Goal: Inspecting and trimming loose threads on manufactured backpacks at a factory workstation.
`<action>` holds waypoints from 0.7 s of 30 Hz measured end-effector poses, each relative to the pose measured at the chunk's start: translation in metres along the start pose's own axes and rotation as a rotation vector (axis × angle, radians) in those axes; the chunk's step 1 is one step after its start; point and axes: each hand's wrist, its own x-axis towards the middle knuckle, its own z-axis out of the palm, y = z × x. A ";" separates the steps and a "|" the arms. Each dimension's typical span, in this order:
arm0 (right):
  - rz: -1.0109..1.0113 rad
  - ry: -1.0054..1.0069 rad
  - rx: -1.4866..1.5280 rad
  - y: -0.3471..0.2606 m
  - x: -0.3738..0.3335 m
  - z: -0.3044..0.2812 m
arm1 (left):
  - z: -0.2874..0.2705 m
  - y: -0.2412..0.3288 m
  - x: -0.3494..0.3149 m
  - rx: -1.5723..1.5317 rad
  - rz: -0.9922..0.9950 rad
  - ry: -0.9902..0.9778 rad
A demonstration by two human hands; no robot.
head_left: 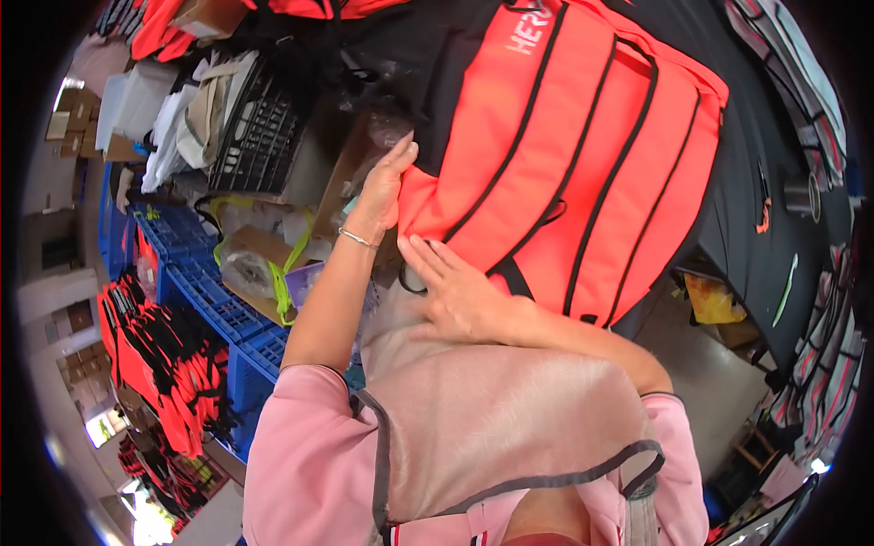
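A bright orange-red backpack (592, 173) with black trim lies on the black-covered table, its padded shoulder straps facing up. My left hand (382, 187) is pressed along the bag's left side edge, fingers stretched out and pointing away from me; its thumb is mostly hidden. Just nearer to me, my right hand (451, 287) rests with spread fingers against the bag's lower left corner. Beside its fingertips, a small black loop (414, 280) shows at the corner. A light, semi-sheer apron (510, 428) hangs over my front below both hands.
Blue plastic crates (205, 291) stand at the left, with stacked orange and black pieces (164, 355) beyond. A black crate (259, 127) sits farther up. On the black table (756, 136) at right lie an orange-handled tool (763, 209), a tape roll (803, 196) and a pale green strip (786, 289).
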 end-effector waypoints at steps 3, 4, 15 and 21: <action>-0.030 -0.175 0.735 0.023 -0.030 0.004 | -0.015 0.000 -0.008 -0.151 -0.041 -0.057; 0.159 -0.276 1.076 0.039 -0.040 -0.006 | -0.017 0.000 -0.012 -0.115 -0.017 -0.019; 0.766 0.218 1.018 0.064 -0.055 -0.028 | -0.026 0.011 -0.094 1.415 0.873 -0.009; 0.794 0.599 0.746 0.076 -0.124 -0.069 | -0.073 0.012 -0.073 1.147 0.452 0.632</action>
